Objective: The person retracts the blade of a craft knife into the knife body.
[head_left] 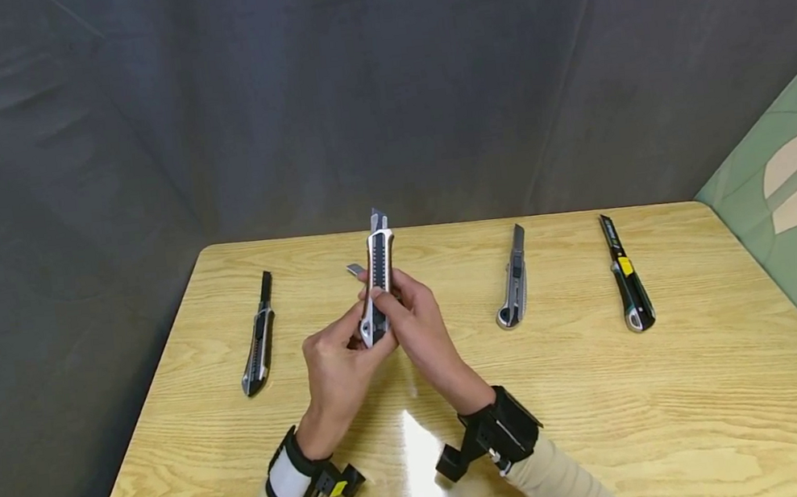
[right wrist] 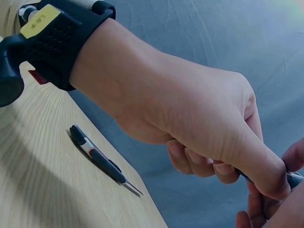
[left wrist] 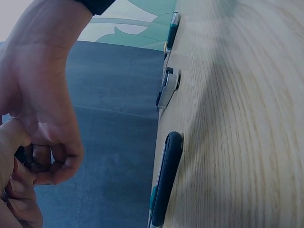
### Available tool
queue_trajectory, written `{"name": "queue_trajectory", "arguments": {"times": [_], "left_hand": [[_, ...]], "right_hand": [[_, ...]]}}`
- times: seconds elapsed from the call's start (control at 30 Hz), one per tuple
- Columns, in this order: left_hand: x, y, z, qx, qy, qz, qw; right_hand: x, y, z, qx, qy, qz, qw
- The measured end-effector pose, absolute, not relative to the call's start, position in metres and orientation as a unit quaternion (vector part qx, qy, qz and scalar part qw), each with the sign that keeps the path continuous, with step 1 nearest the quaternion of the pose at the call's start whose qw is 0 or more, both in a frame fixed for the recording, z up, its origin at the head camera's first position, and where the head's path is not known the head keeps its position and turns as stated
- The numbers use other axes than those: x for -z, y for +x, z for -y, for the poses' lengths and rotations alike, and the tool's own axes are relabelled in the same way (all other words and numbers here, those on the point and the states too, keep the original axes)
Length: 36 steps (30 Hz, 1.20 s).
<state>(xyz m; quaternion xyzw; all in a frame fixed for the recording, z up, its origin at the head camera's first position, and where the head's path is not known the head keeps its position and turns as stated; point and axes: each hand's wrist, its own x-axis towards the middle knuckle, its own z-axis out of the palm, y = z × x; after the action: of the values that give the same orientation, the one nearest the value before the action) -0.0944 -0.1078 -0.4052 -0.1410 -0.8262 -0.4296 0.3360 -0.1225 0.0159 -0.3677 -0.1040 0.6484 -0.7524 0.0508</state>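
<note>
Above the table, both hands grip a silver-and-black utility knife (head_left: 381,270), its blade pointing away from the body. My left hand (head_left: 338,368) holds the butt end from the left. From the other side my right hand (head_left: 424,327) wraps the handle, its thumb lying on the dark track along the top. Fingers of the right hand (left wrist: 47,114) curl close to those of the left hand (left wrist: 14,190) in the left wrist view, where the knife is mostly hidden. The right wrist view shows the right hand (right wrist: 199,114) with its thumb bent over a small visible piece of the knife.
On the wooden table (head_left: 678,413) lie a black knife (head_left: 259,336) at left, a grey one (head_left: 514,281), and a black-and-yellow one (head_left: 628,277) at right. Behind the hands, another knife's blade tip (head_left: 354,269) shows. A dark curtain (head_left: 390,95) hangs beyond the far edge.
</note>
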Motion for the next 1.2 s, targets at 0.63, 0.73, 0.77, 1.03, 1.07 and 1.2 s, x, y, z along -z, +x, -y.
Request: {"name": "queue_trajectory", "arguments": {"times": [0.63, 0.73, 0.77, 1.03, 1.07, 1.2], "left_hand": [[0.4022, -0.0935, 0.1066, 0.438, -0.154, 0.815, 0.347], [0.4024, -0.0931, 0.1063, 0.436, -0.152, 0.816, 0.346], [0.4021, -0.0936, 0.1060, 0.435, -0.152, 0.817, 0.346], [0.4022, -0.0935, 0.1062, 0.440, -0.142, 0.819, 0.340], [0.4027, -0.0935, 0.1061, 0.441, -0.141, 0.819, 0.337], [0.4044, -0.0930, 0.1058, 0.439, -0.142, 0.820, 0.338]], "right_hand": [[0.3659, -0.1217, -0.0163, 0.775, -0.127, -0.615, 0.072], [0.3667, -0.1213, -0.0158, 0.775, -0.127, -0.616, 0.069], [0.3668, -0.1213, -0.0158, 0.774, -0.127, -0.616, 0.065], [0.3676, -0.1191, -0.0141, 0.779, -0.122, -0.611, 0.066], [0.3681, -0.1190, -0.0142, 0.781, -0.120, -0.610, 0.068], [0.3693, -0.1191, -0.0142, 0.784, -0.118, -0.604, 0.077]]}}
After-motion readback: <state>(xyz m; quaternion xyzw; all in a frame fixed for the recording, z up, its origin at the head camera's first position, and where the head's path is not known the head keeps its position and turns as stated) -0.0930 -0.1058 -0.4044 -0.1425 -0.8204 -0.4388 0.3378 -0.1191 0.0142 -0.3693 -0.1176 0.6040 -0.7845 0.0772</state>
